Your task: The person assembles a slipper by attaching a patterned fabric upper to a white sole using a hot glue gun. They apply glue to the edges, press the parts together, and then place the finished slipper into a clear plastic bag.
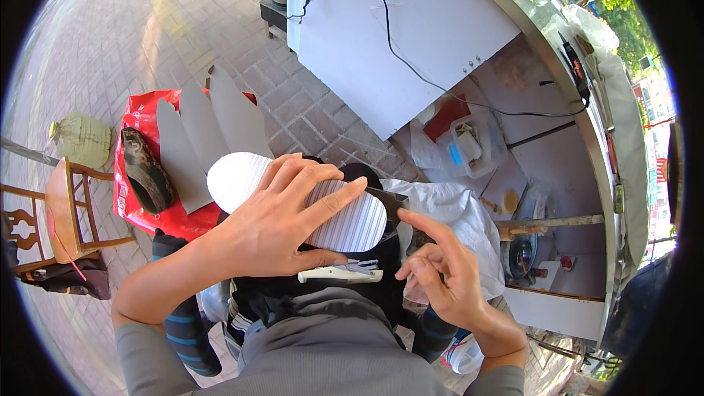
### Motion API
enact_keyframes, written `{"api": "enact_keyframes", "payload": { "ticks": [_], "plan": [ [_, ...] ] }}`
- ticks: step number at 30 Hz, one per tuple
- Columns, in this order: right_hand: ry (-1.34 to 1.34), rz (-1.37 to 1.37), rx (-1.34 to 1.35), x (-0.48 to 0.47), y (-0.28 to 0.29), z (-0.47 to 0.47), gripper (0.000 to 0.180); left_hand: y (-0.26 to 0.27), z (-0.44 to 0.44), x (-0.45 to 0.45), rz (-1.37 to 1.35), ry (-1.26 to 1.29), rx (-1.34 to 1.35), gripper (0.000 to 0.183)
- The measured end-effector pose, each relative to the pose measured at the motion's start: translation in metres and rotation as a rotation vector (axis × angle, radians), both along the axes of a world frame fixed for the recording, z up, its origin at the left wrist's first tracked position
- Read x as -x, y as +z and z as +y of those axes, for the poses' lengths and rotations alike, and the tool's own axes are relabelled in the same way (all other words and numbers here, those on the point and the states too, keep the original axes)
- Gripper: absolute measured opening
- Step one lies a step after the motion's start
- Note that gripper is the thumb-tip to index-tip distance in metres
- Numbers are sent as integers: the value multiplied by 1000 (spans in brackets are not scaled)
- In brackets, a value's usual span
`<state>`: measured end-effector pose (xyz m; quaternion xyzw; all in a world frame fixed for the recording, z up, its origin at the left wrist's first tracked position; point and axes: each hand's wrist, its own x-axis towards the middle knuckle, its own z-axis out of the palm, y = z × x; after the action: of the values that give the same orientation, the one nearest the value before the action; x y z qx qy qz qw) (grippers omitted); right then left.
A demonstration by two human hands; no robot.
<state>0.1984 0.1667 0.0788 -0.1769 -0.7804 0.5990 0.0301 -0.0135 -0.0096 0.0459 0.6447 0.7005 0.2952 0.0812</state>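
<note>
My left hand lies spread over a white insole with thin dark stripes, which rests across my lap on a dark grey sheet. Just right of the insole's toe end is my right hand, its index finger reaching to the sheet's edge and its other fingers curled; nothing shows in its grasp. A cream-handled folding tool, perhaps a stapler or cutter, sits on the dark cloth below the insole. Left of it, cut grey sheets and a camouflage-patterned shoe lie on a red bag.
Wooden chairs and a large pale plastic jug stand at left. Ahead is a white panel with black cables. At right, a metal-edged cabinet holds a clear plastic box; a white plastic bag is beside my right hand.
</note>
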Motion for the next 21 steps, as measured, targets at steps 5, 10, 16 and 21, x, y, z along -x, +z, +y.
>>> {"api": "enact_keyframes", "payload": {
  "ticks": [5,10,16,21],
  "plan": [
    [121,-342,211,13,-8,2,46,-9,-2,-7,71,-22,-21,86],
    [-30,-348,511,25,-32,-10,33,-16,0,-13,115,-34,-2,87],
    [-36,-361,459,25,-46,-10,24,-16,1,-14,151,-45,28,85],
    [-33,-451,377,21,-46,-9,22,-18,4,-20,205,-101,78,84]
  ]
}}
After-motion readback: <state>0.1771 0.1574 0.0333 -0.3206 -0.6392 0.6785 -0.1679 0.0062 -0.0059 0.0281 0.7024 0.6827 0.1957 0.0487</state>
